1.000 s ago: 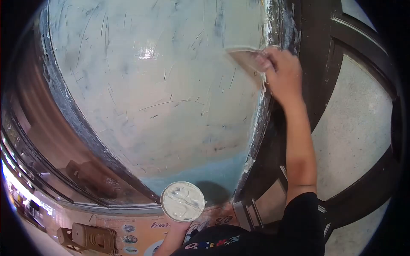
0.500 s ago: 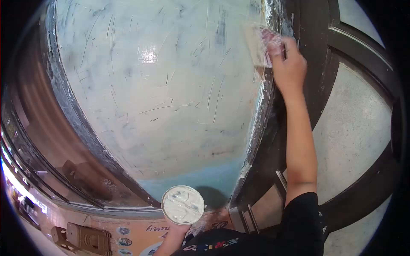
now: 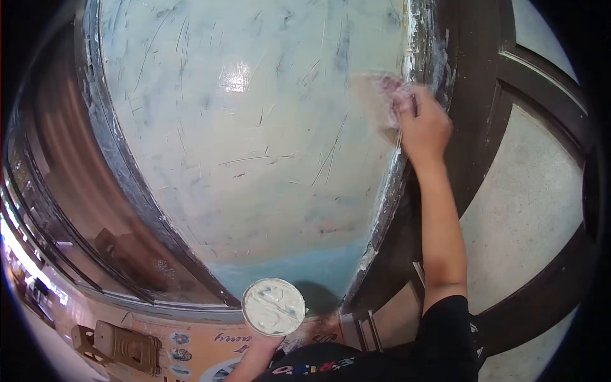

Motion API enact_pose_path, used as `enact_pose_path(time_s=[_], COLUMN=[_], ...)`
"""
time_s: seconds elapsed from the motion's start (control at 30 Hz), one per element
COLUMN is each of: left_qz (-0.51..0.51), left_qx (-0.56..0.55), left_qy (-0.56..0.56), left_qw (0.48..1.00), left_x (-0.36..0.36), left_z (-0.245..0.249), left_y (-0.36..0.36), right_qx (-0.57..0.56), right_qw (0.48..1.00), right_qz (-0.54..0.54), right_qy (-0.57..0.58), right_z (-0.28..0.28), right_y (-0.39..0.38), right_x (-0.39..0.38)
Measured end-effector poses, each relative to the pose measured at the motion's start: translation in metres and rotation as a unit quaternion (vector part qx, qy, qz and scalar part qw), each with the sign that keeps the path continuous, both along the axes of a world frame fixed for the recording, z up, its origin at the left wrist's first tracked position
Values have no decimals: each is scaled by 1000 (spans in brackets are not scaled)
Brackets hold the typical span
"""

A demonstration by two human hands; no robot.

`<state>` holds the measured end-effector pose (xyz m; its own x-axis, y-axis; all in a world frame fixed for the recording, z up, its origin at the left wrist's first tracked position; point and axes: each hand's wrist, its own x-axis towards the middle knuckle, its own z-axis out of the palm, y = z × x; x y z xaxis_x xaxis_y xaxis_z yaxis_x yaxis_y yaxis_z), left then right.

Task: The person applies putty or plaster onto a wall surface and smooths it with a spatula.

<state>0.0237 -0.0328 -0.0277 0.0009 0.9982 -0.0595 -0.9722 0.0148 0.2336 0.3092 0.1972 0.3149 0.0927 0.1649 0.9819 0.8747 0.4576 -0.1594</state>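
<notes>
White paste (image 3: 273, 305) in round tin (image 3: 273, 334), bottom centre, our left hand (image 3: 263, 342) gripping it from below; upper right, we pinch a blurred spreader (image 3: 377, 105) in our right hand (image 3: 425, 124), near right edge of pale panel (image 3: 254, 197)

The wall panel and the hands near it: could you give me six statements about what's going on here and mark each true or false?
1. The left hand holds a round tub. True.
2. Nothing is in the tub. False: whitish paste is in it.
3. The right hand holds a flat tool. True.
4. A blue band crosses the lower part of the panel. True.
5. The tool is down at that blue band. False: it is higher up, near the panel's right edge.
6. The person's right sleeve is white. False: the sleeve is black.
</notes>
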Motion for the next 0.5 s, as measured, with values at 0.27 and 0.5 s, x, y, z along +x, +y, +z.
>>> enact_pose_path(time_s=[0.27,0.5], left_qz=[-8,-13], left_qx=[-13,0], left_qy=[-14,-41], left_qw=[1000,999], left_x=[6,2], left_z=[4,-6], left_y=[-3,-2], right_qx=[-71,-235], right_qw=[966,739], right_qz=[245,536], right_qy=[36,334], right_z=[-29,-195], right_y=[-44,-38], right_x=[-41,-51])
